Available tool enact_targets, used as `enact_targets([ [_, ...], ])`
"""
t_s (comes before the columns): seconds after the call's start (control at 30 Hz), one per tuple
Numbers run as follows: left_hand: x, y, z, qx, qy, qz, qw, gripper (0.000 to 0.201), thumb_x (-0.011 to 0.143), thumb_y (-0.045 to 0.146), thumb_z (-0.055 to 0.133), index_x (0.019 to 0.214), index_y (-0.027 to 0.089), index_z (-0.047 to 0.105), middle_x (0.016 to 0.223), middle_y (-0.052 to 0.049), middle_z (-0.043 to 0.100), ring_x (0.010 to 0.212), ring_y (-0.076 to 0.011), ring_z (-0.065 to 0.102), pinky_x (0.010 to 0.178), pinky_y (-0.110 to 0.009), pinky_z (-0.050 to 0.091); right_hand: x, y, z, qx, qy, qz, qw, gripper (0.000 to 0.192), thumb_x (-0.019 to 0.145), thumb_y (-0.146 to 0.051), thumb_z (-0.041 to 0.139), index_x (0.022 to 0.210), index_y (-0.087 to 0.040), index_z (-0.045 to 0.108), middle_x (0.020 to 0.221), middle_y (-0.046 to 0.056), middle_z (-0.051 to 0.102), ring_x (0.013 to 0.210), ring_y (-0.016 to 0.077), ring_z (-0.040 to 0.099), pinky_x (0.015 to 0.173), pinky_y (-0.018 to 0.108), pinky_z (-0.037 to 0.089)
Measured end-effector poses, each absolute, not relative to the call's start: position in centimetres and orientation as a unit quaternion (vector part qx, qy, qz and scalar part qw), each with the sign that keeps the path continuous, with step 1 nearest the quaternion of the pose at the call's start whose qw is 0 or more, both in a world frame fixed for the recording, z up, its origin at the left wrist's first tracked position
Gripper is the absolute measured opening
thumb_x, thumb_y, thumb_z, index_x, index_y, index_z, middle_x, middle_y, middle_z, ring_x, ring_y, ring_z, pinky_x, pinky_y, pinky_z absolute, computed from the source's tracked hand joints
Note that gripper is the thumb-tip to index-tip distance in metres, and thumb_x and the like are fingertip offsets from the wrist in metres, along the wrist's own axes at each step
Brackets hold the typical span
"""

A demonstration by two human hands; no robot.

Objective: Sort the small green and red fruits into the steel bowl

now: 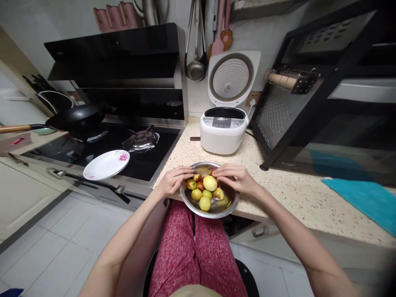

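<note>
A metal bowl (234,206) sits at the front edge of the counter, partly over my lap. Inside it are several round fruits that look like jujubes: yellow-green ones (205,203), brown-mottled ones (192,184) and one larger pale yellow fruit (210,183) on top. My left hand (176,179) reaches over the bowl's left rim, fingers stretched out, fingertips beside the mottled fruits. From the right side my right hand (233,177) comes over the rim with extended fingers, its tips at a small reddish fruit (211,172). Whether they touch it is hard to tell.
A white rice cooker (223,132) with its lid up stands behind the bowl. Left is a gas stove (142,140) with a wok (77,117) and a floral plate (107,165) at its front edge. A black rack (272,119) and a teal cloth (365,202) are right.
</note>
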State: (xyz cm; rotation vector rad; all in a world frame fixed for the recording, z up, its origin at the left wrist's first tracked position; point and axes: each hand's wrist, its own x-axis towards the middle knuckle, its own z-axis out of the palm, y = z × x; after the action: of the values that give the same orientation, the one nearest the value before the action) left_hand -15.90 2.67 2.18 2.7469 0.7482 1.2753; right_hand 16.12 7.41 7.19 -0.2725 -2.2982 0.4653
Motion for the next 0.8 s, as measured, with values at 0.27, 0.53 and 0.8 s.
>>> enact_targets([
  [0.27,-15.9,2.9,1.8,0.873,0.241,0.423,0.037,0.044,0.109,0.024,0.033,0.138,0.018,0.065,0.133,-0.014,0.072,0.131,-0.0256,0.064,0.108,-0.05,0.056,17.6,1.2,6.7,-0.052,-0.949,0.11,0.29,0.032,0.103,-0.034,0.062,0.131,-0.019,0.069,0.118,0.009,0.078,0.11,0.0212,0.074,0.094,0.039,0.062],
  [0.53,-16.1,2.7,1.9,0.877,0.258,0.405,0.019,0.045,0.109,0.024,0.033,0.147,0.02,0.058,0.137,-0.012,0.07,0.134,-0.0242,0.063,0.112,-0.047,0.054,17.4,-0.9,5.3,-0.076,-0.954,-0.014,0.291,0.019,0.105,-0.028,0.058,0.115,-0.017,0.07,0.088,0.006,0.078,0.076,0.0174,0.071,0.067,0.031,0.056],
  [0.8,-15.7,1.8,2.4,0.907,0.202,0.369,-0.021,0.06,0.106,0.057,0.04,0.154,0.023,0.051,0.151,-0.015,0.059,0.145,-0.0319,0.052,0.115,-0.053,0.05,18.5,-1.1,3.5,-0.149,-0.922,-0.08,0.347,0.022,0.101,-0.01,0.048,0.101,-0.016,0.069,0.087,0.008,0.075,0.08,0.0184,0.068,0.076,0.033,0.058],
])
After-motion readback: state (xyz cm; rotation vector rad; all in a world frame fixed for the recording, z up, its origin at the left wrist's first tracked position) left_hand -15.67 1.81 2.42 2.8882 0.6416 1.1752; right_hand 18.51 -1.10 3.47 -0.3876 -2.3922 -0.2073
